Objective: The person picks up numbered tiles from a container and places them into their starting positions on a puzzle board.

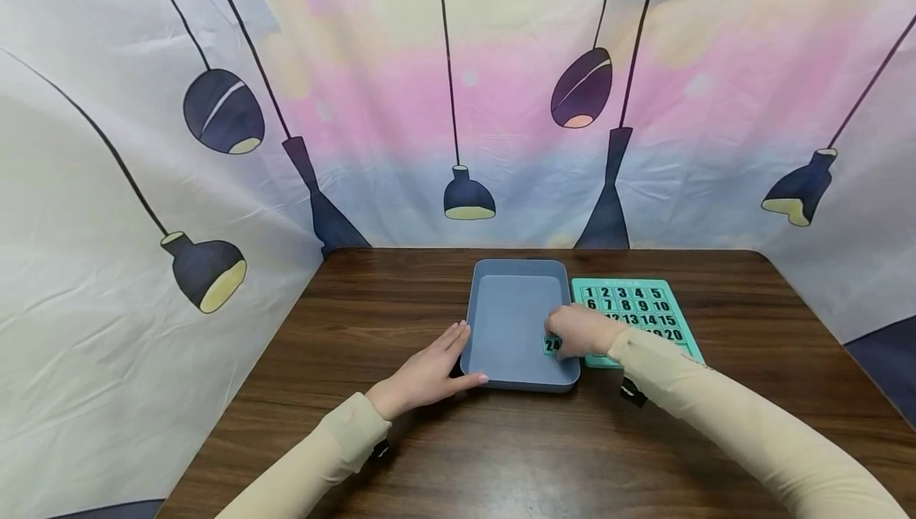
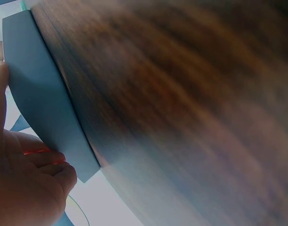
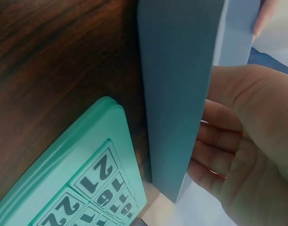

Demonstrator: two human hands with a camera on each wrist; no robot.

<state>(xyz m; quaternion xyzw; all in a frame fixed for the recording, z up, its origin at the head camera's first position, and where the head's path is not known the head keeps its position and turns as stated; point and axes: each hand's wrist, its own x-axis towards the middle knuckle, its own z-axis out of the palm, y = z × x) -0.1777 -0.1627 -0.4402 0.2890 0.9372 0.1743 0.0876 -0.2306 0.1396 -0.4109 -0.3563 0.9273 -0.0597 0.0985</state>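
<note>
A blue-grey rectangular tray (image 1: 520,320) lies on the table. My left hand (image 1: 428,368) is at its near left corner, fingers straight along the left rim and thumb at the near edge; the left wrist view shows the left hand (image 2: 33,174) against the outer wall. My right hand (image 1: 583,330) reaches over the right rim and pinches a small green number tile (image 1: 552,346) marked 24 inside the tray. In the right wrist view the tray's wall (image 3: 177,94) hides the fingertips of the right hand (image 3: 257,122) and the tile.
Close along the tray's right side lies a green number board (image 1: 637,304) with rows of numbered tiles, partly covered by my right hand and sleeve. The dark wood table (image 1: 372,304) ends at a cloth backdrop (image 1: 401,106) printed with hanging lamps.
</note>
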